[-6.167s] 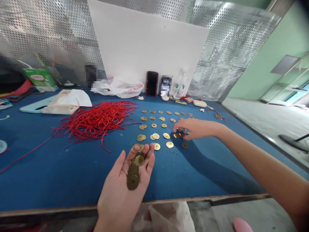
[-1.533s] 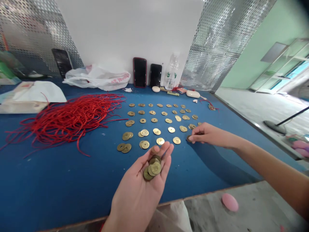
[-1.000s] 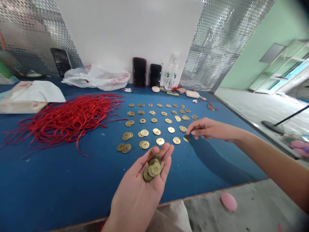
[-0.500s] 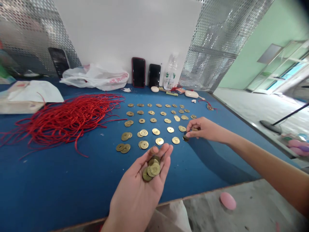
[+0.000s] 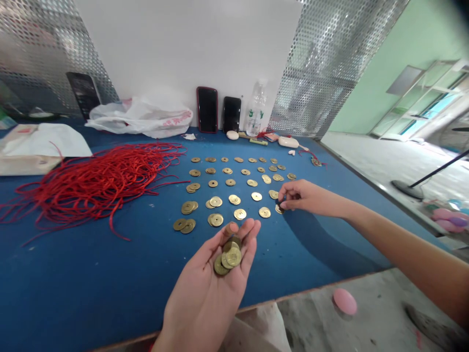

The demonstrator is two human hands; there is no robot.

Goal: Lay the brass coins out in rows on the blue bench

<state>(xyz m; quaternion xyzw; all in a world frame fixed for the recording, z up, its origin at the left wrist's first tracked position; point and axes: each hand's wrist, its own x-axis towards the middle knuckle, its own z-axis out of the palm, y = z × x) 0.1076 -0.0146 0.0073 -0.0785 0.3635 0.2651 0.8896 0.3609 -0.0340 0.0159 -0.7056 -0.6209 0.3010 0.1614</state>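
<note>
My left hand [image 5: 214, 278] is cupped palm up at the front, with several brass coins [image 5: 230, 256] overlapping in its palm. My right hand [image 5: 296, 195] reaches down to the blue table, its thumb and fingers pinched on a coin. Just under those fingertips a coin [image 5: 279, 209] lies partly hidden. Rows of brass coins with holes spread over the middle of the table, some single, like the one [image 5: 264, 212] left of my right hand, and others in overlapping piles, like the pair [image 5: 184, 225] at the left end of the front row.
A heap of red cords [image 5: 106, 183] covers the table's left side. Along the back stand a plastic bag [image 5: 142, 117], two phones [image 5: 207, 110] and a clear bottle [image 5: 256, 110]. The table's front edge [image 5: 311, 289] is near; a pink balloon [image 5: 345, 301] lies on the floor beyond it.
My right hand has shifted slightly at the near right coin, which now shows brighter beneath the fingertips. My left hand still holds its coins. The whole view has shifted a little.
</note>
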